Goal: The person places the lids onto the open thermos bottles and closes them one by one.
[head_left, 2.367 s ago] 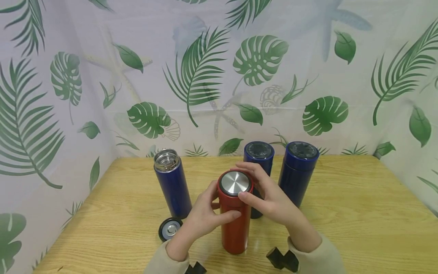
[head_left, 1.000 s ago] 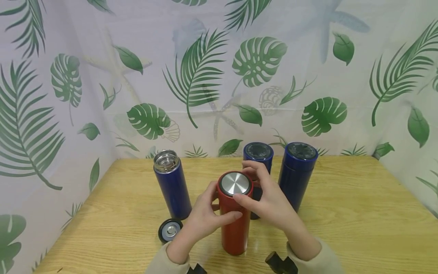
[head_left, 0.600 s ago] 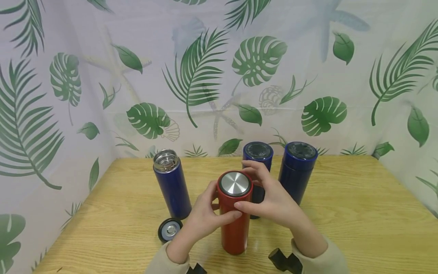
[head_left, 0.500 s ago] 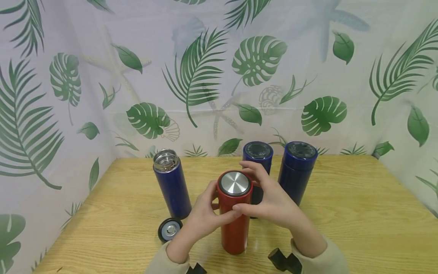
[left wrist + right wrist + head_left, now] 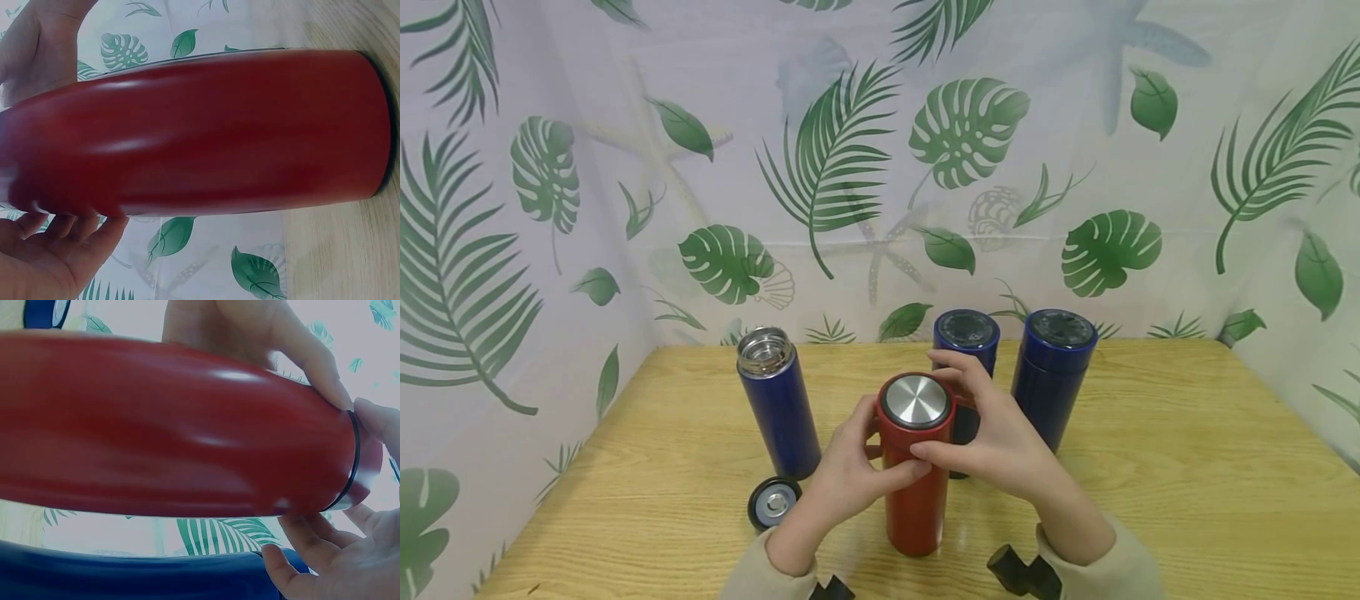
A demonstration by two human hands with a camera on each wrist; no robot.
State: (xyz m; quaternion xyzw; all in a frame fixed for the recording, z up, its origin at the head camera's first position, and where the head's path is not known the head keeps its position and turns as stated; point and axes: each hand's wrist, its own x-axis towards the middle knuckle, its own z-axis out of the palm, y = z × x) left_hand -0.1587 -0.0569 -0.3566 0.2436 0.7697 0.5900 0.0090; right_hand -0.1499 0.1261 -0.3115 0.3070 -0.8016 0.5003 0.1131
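Note:
A red thermos bottle (image 5: 917,492) stands upright on the table, its lid (image 5: 916,402) on, with a brushed silver disc on top. Low around the neck, my left hand (image 5: 850,479) grips the body, thumb in front. My right hand (image 5: 1000,433) holds the lid from the right, thumb in front and fingers behind. A thin black ring (image 5: 357,450) marks the seam between lid and body in the right wrist view. The red bottle's wall (image 5: 219,131) fills much of the left wrist view; my left palm is mostly hidden there.
On the left, a blue bottle (image 5: 782,417) stands without a lid, its steel mouth bare. A black lid (image 5: 773,502) lies upside down by my left forearm. Two lidded blue bottles stand behind, one (image 5: 966,333) partly covered by my right hand, the other (image 5: 1052,392) farther right.
My right thumb has slid from the lid's top edge down to its side, near the left thumb, and the right hand has shifted slightly. The left hand and all the bottles have stayed put.

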